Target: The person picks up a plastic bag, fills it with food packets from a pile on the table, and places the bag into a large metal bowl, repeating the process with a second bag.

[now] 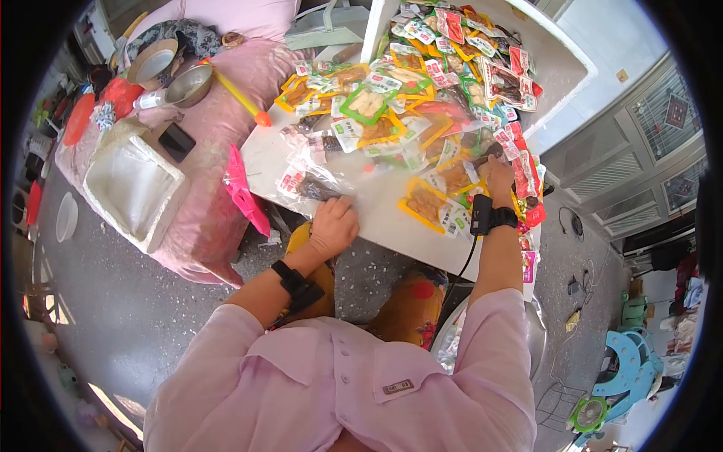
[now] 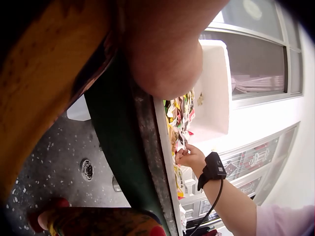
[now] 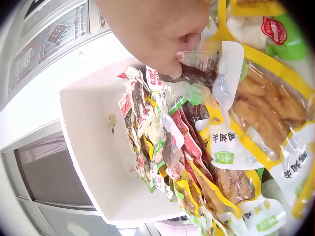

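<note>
In the head view my left hand (image 1: 335,226) is at the table's near edge, knuckles up, with its fingertips right at a clear packet of dark food (image 1: 315,188). What those fingers do underneath is hidden. My right hand (image 1: 497,181) is over the right side of the heap. Its thumb and finger pinch a clear packet of dark brown meat (image 3: 199,74) in the right wrist view. Below that packet lie yellow-edged packets of chicken wing tips (image 3: 268,101). A yellow-edged packet (image 1: 425,203) lies on the white tabletop (image 1: 384,222) between my hands.
A white foam box (image 1: 557,68) on its side spills many food packets (image 1: 452,45) onto the table. At the left, a pink-covered bed (image 1: 211,151) bears another foam box (image 1: 139,188), metal bowls (image 1: 188,85) and a phone (image 1: 176,142). Pink plastic (image 1: 245,192) hangs at the table's left corner.
</note>
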The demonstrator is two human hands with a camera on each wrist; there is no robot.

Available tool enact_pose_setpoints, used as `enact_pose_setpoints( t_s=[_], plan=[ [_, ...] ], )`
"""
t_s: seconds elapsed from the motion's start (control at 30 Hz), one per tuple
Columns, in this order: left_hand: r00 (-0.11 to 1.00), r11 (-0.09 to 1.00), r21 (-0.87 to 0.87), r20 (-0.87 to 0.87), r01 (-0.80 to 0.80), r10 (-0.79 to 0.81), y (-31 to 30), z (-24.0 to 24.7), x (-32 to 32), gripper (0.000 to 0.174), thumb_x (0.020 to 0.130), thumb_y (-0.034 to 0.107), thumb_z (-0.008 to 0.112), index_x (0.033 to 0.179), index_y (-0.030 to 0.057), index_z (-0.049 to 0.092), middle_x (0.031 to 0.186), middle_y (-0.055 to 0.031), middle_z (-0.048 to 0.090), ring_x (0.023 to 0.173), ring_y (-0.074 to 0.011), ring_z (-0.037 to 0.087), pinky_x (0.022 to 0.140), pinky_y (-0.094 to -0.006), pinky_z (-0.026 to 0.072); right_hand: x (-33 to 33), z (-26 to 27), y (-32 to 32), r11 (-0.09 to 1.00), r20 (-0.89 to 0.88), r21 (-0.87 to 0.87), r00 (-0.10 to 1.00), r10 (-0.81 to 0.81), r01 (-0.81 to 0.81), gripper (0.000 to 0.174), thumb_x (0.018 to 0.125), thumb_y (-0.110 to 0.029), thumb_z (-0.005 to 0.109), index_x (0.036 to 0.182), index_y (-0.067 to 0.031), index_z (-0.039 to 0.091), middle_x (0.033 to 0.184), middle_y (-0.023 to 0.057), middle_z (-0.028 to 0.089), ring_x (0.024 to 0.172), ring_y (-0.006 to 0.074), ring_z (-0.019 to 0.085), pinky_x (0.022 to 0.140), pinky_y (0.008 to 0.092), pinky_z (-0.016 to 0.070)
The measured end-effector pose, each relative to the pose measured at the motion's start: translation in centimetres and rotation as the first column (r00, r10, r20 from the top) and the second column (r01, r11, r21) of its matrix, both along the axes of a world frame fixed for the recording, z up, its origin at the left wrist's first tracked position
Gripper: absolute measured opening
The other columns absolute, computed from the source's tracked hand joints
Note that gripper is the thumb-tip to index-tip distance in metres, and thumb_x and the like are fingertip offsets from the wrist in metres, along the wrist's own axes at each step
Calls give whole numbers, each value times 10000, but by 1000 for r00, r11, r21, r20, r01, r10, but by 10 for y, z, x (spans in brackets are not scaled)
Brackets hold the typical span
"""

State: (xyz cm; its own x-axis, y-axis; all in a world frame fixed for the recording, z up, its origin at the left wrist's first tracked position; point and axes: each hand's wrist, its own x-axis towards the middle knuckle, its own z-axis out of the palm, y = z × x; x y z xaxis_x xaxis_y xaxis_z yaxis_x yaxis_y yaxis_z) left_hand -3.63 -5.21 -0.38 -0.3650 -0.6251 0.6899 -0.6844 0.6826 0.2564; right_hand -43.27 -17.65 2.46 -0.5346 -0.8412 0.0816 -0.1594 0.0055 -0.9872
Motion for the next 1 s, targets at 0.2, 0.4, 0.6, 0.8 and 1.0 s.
enact_pose_setpoints(
  t_s=[0.2,0.4,0.6,0.8,1.0],
  plan=[
    [998,998,65,-61,4,0,4,5,0,100,606,71,546,694,66,498,872,-84,491,754,-252,472,641,-356,375,15,18,20,964,161,-236,974,163,-122,57,724,-87,541,720,-54,495,586,-27,446,466,55,395,411,206,339],
    [997,969,242,-52,-49,63,15,24,2,69,665,59,525,733,53,513,757,-109,499,709,-288,500,616,-375,421,66,55,102,964,68,-236,988,139,-119,21,787,-78,483,772,-72,496,640,-46,448,547,24,386,460,171,332],
    [988,938,337,-95,-86,125,23,40,8,42,689,84,489,724,61,497,724,-125,494,656,-317,513,569,-399,435,144,53,177,789,143,108,795,590,-605,17,790,-52,484,787,-54,501,685,-32,478,603,40,440,512,178,368],
    [984,942,327,-128,-73,121,30,49,10,68,696,87,498,757,62,516,720,-122,493,677,-314,510,582,-391,432,187,54,177,520,165,399,617,769,-755,40,764,-53,486,791,-47,516,704,-7,516,635,67,483,546,207,404],
    [996,981,183,-43,-70,79,38,55,14,120,675,94,530,792,69,539,707,-90,496,682,-278,517,581,-371,435,201,31,136,438,-4,461,492,871,-772,64,751,-79,500,793,-43,532,701,5,533,633,76,489,537,210,401]
  ],
)
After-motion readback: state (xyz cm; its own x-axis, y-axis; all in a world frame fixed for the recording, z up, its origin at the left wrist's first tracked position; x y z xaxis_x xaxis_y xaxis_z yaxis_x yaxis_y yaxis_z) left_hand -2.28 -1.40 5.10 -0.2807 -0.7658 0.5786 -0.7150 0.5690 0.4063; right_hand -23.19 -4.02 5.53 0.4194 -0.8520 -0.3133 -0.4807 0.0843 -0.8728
